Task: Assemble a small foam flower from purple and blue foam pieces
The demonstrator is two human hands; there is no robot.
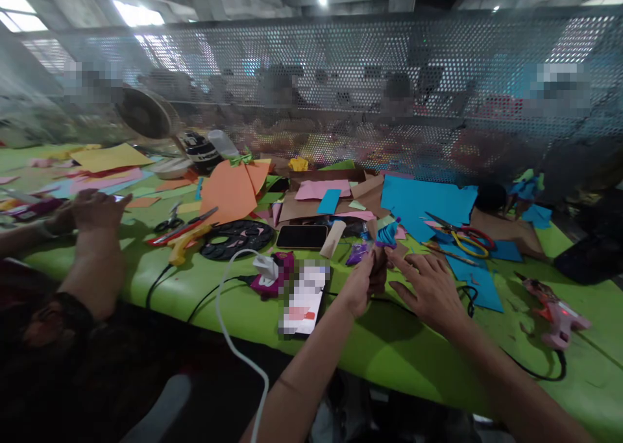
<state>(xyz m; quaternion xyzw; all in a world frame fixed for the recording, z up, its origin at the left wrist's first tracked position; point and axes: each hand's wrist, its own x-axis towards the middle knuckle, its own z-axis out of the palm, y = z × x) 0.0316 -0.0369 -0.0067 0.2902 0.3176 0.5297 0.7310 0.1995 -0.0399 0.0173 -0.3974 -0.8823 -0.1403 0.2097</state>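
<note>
My left hand is closed around the lower part of a small blue paper craft piece with ribbed folds, which points up above the fingers. My right hand hovers just to the right, fingers spread and apart, with the index fingertip close to the piece; whether it touches cannot be made out. Beside the left hand lie a shiny purple packet and a phone with a lit screen. Yellow-and-red-handled scissors rest on blue paper beyond the right hand.
At the right lies a pink hot glue gun; a yellow one is at the left. A purple power socket trails a white cable. Behind are a dark phone, orange paper and a perforated screen. Another person's hand is at left.
</note>
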